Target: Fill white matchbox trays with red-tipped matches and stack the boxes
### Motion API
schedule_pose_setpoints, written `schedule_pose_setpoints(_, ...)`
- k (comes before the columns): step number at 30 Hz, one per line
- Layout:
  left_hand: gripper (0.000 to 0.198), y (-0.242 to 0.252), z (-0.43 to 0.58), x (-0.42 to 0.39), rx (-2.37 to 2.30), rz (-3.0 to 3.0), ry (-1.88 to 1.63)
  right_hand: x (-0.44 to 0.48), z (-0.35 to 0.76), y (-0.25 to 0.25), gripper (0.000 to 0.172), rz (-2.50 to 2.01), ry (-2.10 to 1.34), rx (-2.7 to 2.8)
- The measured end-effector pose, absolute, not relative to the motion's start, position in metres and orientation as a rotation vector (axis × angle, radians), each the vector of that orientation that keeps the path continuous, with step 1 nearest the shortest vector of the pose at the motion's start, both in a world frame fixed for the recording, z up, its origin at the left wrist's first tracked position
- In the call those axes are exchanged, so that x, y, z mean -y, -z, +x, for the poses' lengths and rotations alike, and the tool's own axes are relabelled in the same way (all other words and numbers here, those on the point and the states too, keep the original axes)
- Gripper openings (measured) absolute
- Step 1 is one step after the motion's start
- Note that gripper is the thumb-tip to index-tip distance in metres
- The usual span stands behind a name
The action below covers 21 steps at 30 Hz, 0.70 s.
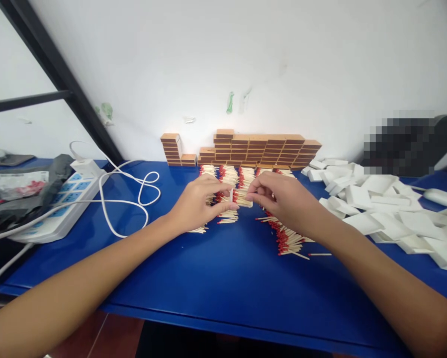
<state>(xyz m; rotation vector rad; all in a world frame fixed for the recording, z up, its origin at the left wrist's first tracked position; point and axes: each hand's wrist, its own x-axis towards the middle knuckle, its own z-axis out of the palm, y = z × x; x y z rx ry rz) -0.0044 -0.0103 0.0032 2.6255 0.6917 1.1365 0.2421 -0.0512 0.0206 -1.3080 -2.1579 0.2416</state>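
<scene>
Both hands meet over rows of red-tipped matches (290,238) laid on a blue table (216,278). My left hand (199,201) is curled, its fingers pinching one end of a small bundle of matches (241,198). My right hand (283,196) pinches the other end of the same bundle, and a small white tray seems to sit between the two hands. More matches lie in neat rows (232,175) just behind the hands.
Brown matchbox sleeves (260,148) are stacked against the white wall. A heap of white inner trays (387,209) fills the table's right side. At the left lie a power strip (64,201) and a looped white cable (134,196). A mouse (440,197) rests far right.
</scene>
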Motion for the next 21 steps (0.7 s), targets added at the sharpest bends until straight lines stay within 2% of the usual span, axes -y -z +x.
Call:
schedule_pose_setpoints(6, 0.027, -0.0037, -0.0041, 0.0106, -0.718, 2.587, -1.111, 0.0514, 0.2419, -0.0212, 0.015, -1.327, -0.306, 2.152)
schedule_pose_setpoints(13, 0.032, -0.0015, -0.0042, 0.0102, -0.735, 2.549, -1.064, 0.0518, 0.2428, -0.0211, 0.021, -1.347, -0.315, 2.157)
schedule_pose_setpoints(21, 0.029, -0.0021, -0.0031, 0.0111, -0.748, 2.525, -1.046, 0.0544, 0.2396, -0.018, 0.015, -1.307, -0.273, 2.118)
